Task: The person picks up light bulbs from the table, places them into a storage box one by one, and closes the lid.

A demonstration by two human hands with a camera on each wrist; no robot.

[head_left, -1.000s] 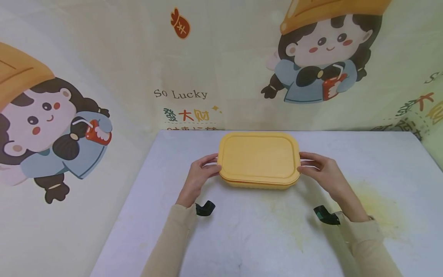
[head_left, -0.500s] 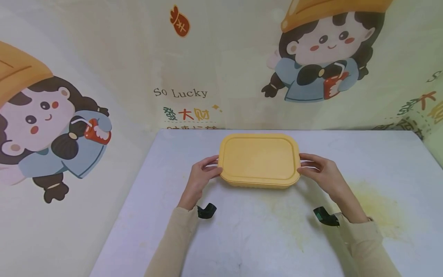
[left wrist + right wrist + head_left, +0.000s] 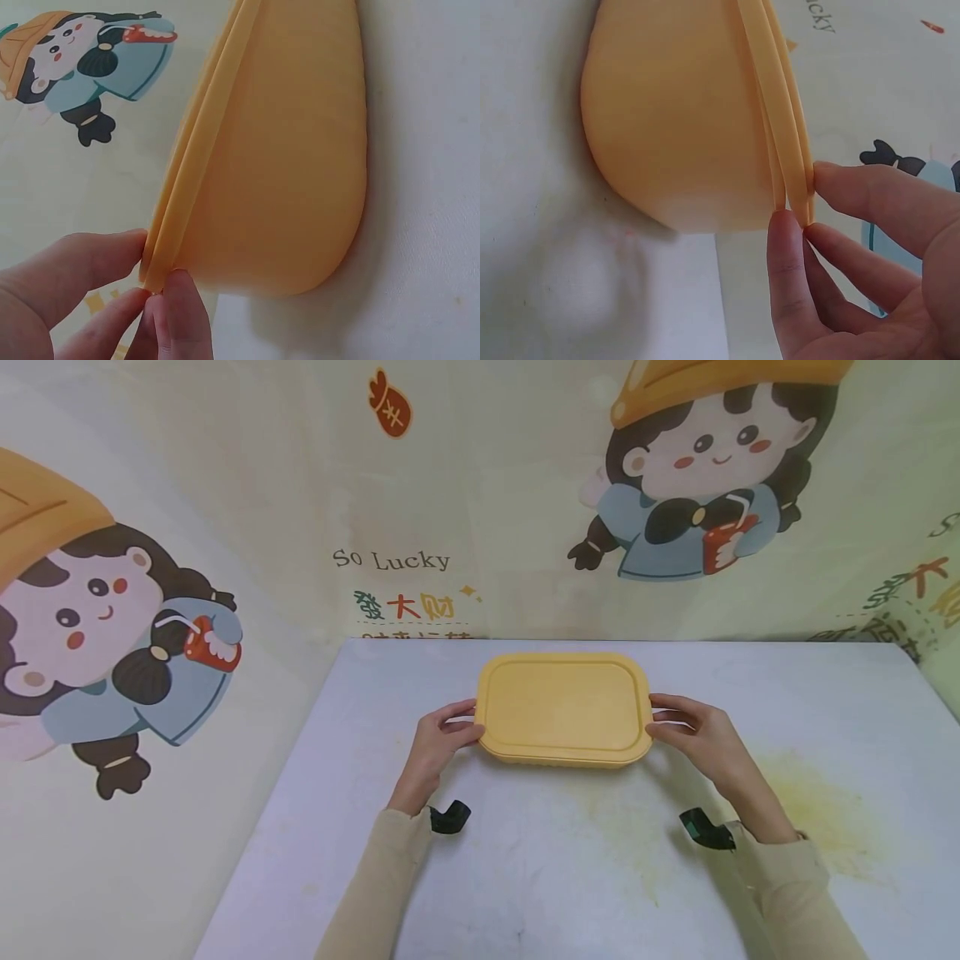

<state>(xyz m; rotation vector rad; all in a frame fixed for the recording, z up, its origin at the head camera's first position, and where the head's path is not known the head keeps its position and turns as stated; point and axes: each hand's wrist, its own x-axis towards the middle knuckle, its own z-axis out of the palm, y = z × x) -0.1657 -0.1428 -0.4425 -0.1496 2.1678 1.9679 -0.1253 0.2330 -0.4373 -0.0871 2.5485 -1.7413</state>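
A yellow rectangular food container (image 3: 300, 165) stands on the white table, with its yellow lid (image 3: 564, 703) lying over the top. At the lid's left edge my left hand (image 3: 433, 750) pinches the rim, thumb on the lid's top and fingertips under the edge. On the opposite side my right hand (image 3: 712, 747) holds the lid's edge in the same way. The right wrist view shows a narrow slit between the lid's edge (image 3: 784, 112) and the container's rim. In the left wrist view the two edges lie close together. The container's inside is hidden.
The white table (image 3: 555, 868) has yellowish stains on its right side. Behind it and at the left hangs a cream cloth (image 3: 517, 527) with cartoon figures and lettering. A black wrist mount (image 3: 450, 817) sticks out by the left cuff, another black mount (image 3: 707, 829) by the right.
The lid has shifted slightly toward me, and the gap along its front edge has narrowed. My left hand has moved a little to the right; both hands keep hold of the lid.
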